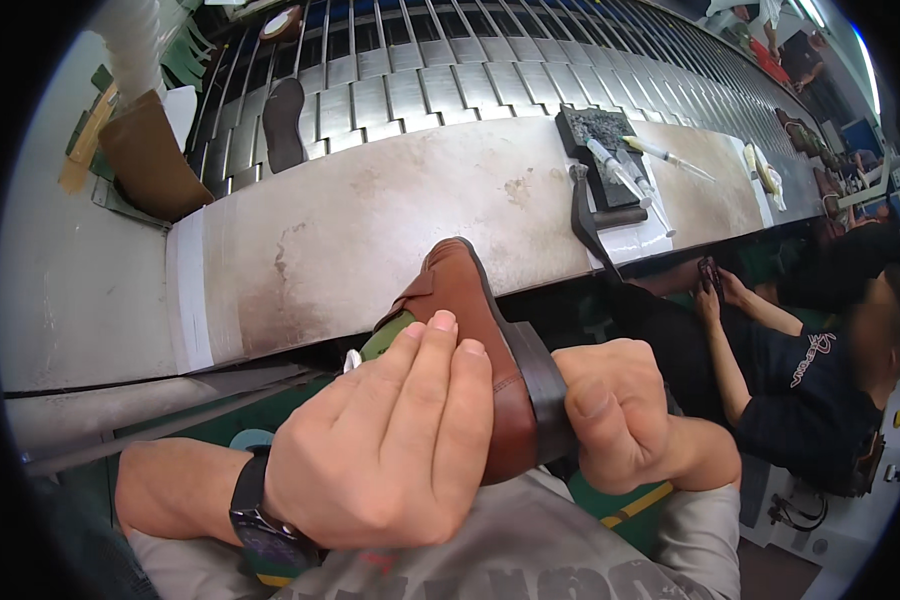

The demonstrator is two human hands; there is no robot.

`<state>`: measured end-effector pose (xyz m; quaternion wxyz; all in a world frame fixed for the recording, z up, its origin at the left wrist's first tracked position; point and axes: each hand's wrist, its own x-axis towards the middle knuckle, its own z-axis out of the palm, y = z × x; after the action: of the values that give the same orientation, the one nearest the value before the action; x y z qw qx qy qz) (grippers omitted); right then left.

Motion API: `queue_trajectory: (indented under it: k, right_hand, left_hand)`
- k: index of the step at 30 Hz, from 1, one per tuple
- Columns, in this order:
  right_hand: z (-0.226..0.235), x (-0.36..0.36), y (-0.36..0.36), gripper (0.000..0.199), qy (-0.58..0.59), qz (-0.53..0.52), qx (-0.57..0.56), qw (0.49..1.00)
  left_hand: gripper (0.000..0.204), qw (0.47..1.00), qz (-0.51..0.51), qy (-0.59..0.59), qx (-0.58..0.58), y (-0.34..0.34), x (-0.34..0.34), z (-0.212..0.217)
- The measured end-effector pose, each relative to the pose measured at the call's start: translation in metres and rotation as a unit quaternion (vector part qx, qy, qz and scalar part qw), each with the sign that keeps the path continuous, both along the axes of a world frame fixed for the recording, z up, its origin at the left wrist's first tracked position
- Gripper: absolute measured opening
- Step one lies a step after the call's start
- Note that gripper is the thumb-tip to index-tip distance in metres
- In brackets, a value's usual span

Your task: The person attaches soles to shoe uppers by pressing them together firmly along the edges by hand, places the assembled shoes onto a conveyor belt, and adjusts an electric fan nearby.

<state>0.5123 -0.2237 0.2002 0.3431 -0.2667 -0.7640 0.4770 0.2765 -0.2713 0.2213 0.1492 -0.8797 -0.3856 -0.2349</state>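
Two hands (pixel 380 440) (pixel 615 410) hold a brown shoe (pixel 465 305) lengthwise, toe (pixel 451 254) pointing away.

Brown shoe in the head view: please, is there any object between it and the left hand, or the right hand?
Nothing visible stands between. The left hand's fingers lie directly on the brown shoe; the curled right hand is at its black heel, though the exact contact there is hidden.
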Motion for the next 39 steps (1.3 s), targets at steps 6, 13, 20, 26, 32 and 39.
queue_trajectory:
  k: [6, 13, 20, 26, 32, 39]
  right_hand:
    - [0.026, 0.01, 0.006, 0.037, -0.158, 0.013, 0.097, 0.983]
    - [0.018, 0.01, 0.016, 0.038, -0.214, -0.006, 0.156, 0.964]
    - [-0.044, -0.01, 0.027, 0.037, -0.124, -0.043, 0.224, 0.966]
    - [-0.153, -0.057, 0.029, 0.042, -0.116, -0.165, 0.115, 0.973]
    - [-0.146, -0.049, 0.034, 0.049, -0.099, -0.14, -0.011, 0.985]
    - [-0.138, -0.053, 0.043, 0.056, -0.104, -0.105, -0.093, 0.985]
  left_hand:
    - [0.022, 0.999, -0.011, 0.048, -0.008, 0.004, 0.015, 0.004]
    - [0.018, 0.996, -0.024, 0.082, 0.011, 0.019, 0.018, 0.003]
    - [0.023, 0.998, -0.005, 0.025, 0.054, 0.026, -0.003, -0.054]
    - [0.063, 0.988, 0.044, -0.124, -0.085, 0.03, -0.028, -0.16]
    - [0.096, 0.933, 0.124, -0.257, -0.22, 0.058, -0.063, -0.147]
    - [0.124, 0.847, 0.082, -0.301, -0.431, 0.103, -0.071, -0.154]
